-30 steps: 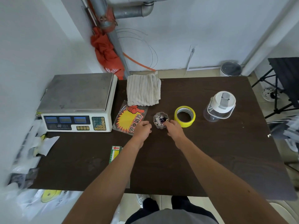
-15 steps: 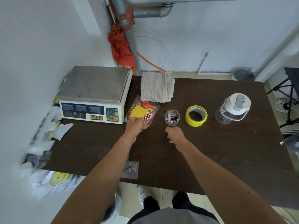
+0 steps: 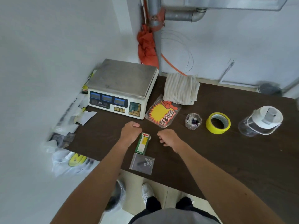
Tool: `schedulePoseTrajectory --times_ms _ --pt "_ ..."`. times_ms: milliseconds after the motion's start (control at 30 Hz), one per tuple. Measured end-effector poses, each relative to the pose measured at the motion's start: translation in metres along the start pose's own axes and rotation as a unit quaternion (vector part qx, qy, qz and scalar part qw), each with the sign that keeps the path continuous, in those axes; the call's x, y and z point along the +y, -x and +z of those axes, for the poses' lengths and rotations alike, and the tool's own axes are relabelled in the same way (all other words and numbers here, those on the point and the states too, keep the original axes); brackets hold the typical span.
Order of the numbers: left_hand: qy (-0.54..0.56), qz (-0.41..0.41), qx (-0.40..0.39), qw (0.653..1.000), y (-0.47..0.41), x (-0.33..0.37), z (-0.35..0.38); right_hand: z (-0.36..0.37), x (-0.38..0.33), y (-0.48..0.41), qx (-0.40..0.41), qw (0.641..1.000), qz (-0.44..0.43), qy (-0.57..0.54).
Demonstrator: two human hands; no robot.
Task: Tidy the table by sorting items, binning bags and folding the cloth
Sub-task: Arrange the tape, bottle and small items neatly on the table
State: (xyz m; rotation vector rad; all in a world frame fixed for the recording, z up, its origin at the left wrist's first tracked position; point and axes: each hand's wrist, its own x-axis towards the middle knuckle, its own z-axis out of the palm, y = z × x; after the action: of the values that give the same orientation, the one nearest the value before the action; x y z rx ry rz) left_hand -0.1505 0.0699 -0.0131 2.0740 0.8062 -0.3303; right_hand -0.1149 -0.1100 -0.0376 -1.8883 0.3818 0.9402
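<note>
On the dark counter (image 3: 226,159) I count one weighing scale (image 3: 123,88) at the far left, one folded white cloth (image 3: 181,89) at the back edge, one red-and-yellow sale sticker pack (image 3: 162,114) just in front of the cloth, one small clear cup (image 3: 193,121) with batteries in it, one roll of yellow tape (image 3: 218,123), one clear jar with a white lid (image 3: 260,121), one narrow green packet (image 3: 143,143) and one small zip bag (image 3: 142,164) of screws at the near edge — eight things in all. Off the left edge lies a heap of plastic bags (image 3: 69,160); I cannot count them. There are two hands. The left hand (image 3: 130,132) is curled into a loose fist just left of the green packet, its grip closed, though I cannot tell whether it has hold of anything. The right hand (image 3: 169,137) hovers to the packet's right, fingers (image 3: 161,139) bent but apart, holding nothing. Half a second ago the left hand was on the sticker pack and the right sat just below the cup; both have since drawn back toward the near edge — they now flank the green packet, while cup, tape, jar and cloth stay where they were.
</note>
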Motion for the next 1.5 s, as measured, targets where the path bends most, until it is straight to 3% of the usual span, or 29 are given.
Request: schedulePoseTrajectory --times_ms 333,967,1267,1500 --pt "-0.178 -0.005 -0.142 0.974 0.002 -0.064 -0.013 0.039 -0.014 0.005 -0.031 0.986 -0.072 0.146" --pt "-0.242 0.072 -0.121 0.960 0.005 -0.074 -0.005 0.058 -0.026 -0.021 -0.031 0.967 -0.052 0.248" --pt "-0.242 0.085 -0.137 0.957 0.006 -0.076 -0.007 0.055 -0.031 -0.016 -0.036 0.988 -0.046 0.140" --pt "-0.195 0.045 -0.172 0.965 0.002 -0.075 -0.009 0.048 -0.025 -0.016 -0.066 0.992 -0.054 0.092"
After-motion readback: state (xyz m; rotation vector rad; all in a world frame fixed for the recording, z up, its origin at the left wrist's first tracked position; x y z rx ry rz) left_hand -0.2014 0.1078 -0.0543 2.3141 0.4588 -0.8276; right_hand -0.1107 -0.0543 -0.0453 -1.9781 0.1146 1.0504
